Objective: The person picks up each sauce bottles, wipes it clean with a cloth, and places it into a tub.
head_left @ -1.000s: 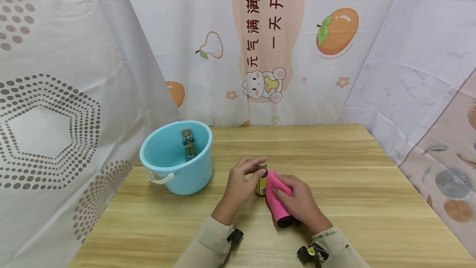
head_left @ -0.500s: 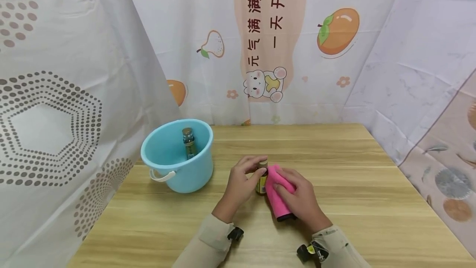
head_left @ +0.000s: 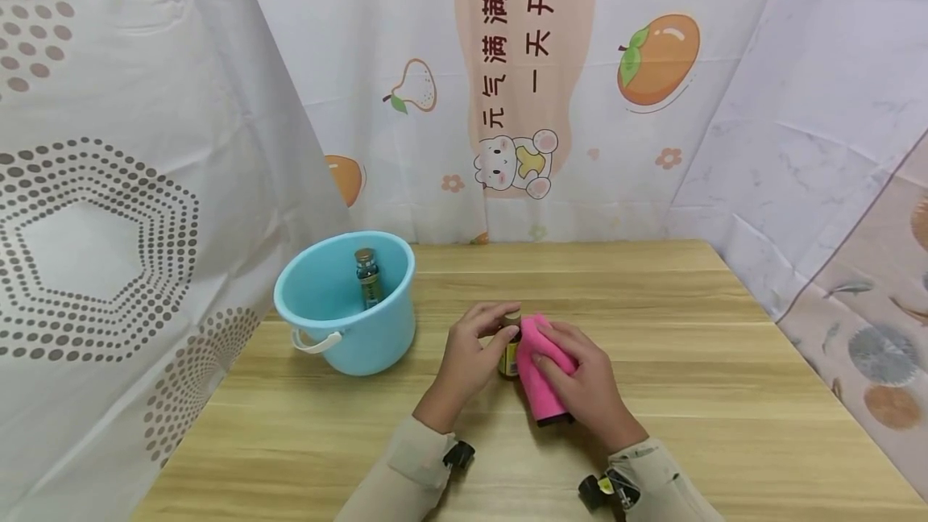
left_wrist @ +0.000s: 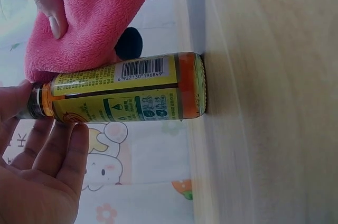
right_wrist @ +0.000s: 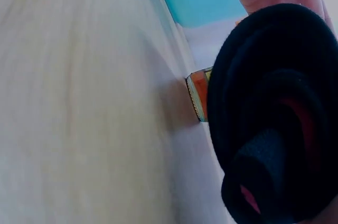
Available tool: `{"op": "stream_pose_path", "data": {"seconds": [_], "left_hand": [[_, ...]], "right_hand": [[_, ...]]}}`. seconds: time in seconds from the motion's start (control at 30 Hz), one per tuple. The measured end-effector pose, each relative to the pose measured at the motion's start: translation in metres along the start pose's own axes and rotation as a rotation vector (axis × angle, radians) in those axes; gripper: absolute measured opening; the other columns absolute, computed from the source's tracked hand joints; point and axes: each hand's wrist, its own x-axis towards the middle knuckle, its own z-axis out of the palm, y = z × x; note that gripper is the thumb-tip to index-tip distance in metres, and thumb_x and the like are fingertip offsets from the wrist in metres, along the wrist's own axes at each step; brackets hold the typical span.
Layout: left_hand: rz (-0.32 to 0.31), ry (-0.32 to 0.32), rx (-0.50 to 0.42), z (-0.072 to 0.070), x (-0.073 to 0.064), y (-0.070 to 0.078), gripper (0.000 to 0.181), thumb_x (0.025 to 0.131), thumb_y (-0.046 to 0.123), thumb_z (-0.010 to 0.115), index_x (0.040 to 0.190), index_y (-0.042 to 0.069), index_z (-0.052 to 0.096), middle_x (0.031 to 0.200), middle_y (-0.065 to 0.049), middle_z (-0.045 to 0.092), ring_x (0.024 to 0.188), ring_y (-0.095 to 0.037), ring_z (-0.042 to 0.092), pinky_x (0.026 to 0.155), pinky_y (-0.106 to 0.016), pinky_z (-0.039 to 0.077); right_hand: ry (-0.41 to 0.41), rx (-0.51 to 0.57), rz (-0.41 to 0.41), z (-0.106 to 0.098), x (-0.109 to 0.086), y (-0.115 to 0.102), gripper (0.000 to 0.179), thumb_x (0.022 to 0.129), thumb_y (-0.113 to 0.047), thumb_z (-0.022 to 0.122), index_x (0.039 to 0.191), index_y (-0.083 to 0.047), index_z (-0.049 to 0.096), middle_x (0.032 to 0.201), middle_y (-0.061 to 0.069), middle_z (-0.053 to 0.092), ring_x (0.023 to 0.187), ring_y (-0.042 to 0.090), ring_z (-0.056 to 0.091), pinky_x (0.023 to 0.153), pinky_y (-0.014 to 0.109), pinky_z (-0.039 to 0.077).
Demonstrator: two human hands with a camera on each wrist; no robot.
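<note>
A small glass bottle (left_wrist: pixel 121 89) with a yellow-green label, barcode and orange contents stands upright on the table. My left hand (head_left: pixel 467 353) holds it near the cap, thumb and fingers around the neck. In my right hand (head_left: pixel 583 377) is a bunched pink fleecy cloth (head_left: pixel 540 369) with a black edge, pressed against the bottle's right side. The left wrist view shows the cloth lying along the label and upper part. From the right wrist, the rolled black end (right_wrist: pixel 274 113) covers most of the bottle, leaving only its base in sight.
A light blue bucket (head_left: pixel 377 345) with a white handle (head_left: pixel 316 346) stands on the wooden table (head_left: pixel 652 329) to the left. Inside it leans another bottle (head_left: pixel 369 279) with a brown cap. Printed curtains (head_left: pixel 428 143) hang behind and beside the table.
The cloth and right hand have moved slightly up along the bottle, and the cloth's black end shows less. The left hand stays on the bottle's neck.
</note>
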Motion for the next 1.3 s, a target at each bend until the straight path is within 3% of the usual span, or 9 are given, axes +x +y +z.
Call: {"op": "stream_pose_path", "data": {"seconds": [0.63,0.97,1.07,1.17,1.3], "left_hand": [[-0.006,0.006,0.009,0.001,0.001,-0.004,0.031,0.097,0.001,0.069,0.127,0.011,0.073,0.122,-0.008,0.068,0.104,-0.022,0.07,0.094,-0.042,0.06],[-0.033,-0.01,0.03,0.004,0.001,-0.029,0.033,0.099,0.008,0.07,0.129,0.021,0.072,0.124,0.001,0.068,0.108,-0.016,0.068,0.094,-0.041,0.06],[-0.032,-0.01,0.021,0.002,0.002,-0.019,0.033,0.098,0.005,0.069,0.129,0.018,0.072,0.124,-0.002,0.069,0.108,-0.018,0.069,0.094,-0.044,0.059],[-0.022,-0.035,0.014,0.0,0.002,-0.02,0.033,0.1,0.009,0.068,0.131,0.022,0.071,0.126,0.001,0.068,0.109,-0.016,0.068,0.095,-0.041,0.059],[-0.003,-0.063,0.006,-0.001,0.002,-0.032,0.032,0.102,0.018,0.067,0.133,0.029,0.069,0.129,0.007,0.066,0.111,-0.012,0.068,0.097,-0.038,0.059]], "right_hand": [[-0.054,-0.092,0.068,-0.002,0.002,0.0,0.045,0.092,-0.018,0.081,0.135,-0.022,0.071,0.13,0.0,0.069,0.103,0.014,0.068,0.08,0.025,0.059],[-0.059,-0.134,0.123,0.003,0.0,0.007,0.04,0.091,-0.02,0.082,0.129,-0.02,0.074,0.123,0.0,0.072,0.098,0.014,0.068,0.079,0.026,0.058],[-0.076,-0.149,0.151,0.003,0.0,0.008,0.039,0.091,-0.022,0.082,0.129,-0.021,0.074,0.123,-0.001,0.072,0.1,0.014,0.068,0.081,0.028,0.058],[-0.096,-0.159,0.182,0.003,0.0,0.008,0.04,0.091,-0.023,0.081,0.13,-0.022,0.074,0.124,-0.002,0.072,0.102,0.013,0.067,0.085,0.03,0.058],[-0.111,-0.157,0.208,0.002,-0.001,0.008,0.041,0.092,-0.023,0.081,0.131,-0.022,0.073,0.125,-0.002,0.072,0.103,0.013,0.067,0.086,0.032,0.058]]}}
